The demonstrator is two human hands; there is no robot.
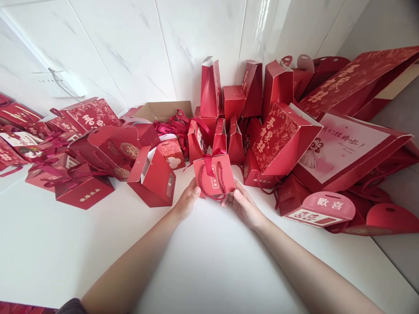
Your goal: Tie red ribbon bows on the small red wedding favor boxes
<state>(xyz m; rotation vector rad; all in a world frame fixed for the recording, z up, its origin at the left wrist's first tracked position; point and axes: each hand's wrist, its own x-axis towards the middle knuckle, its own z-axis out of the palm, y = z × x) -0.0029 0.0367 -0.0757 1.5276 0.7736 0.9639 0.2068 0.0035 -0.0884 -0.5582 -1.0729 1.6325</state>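
Observation:
Between my two hands is a small red gift box (209,174) with a twisted rope handle hanging over its front and a ribbon bow on top. My left hand (188,200) grips its left side, thumb at the lower corner. On the opposite side my right hand (244,203) holds the box, with the thumb in front and the fingers partly underneath. Just behind it stand several narrow red boxes (219,136). Left of my left hand is a red box with a slanted top (152,179).
Red gift boxes are heaped along the white table (203,266), up to the marbled wall (203,35). A cardboard box (163,109) holds dark red ribbons (173,126). To the right lies a pink box marked with white characters (327,207), beside large red bags (360,83).

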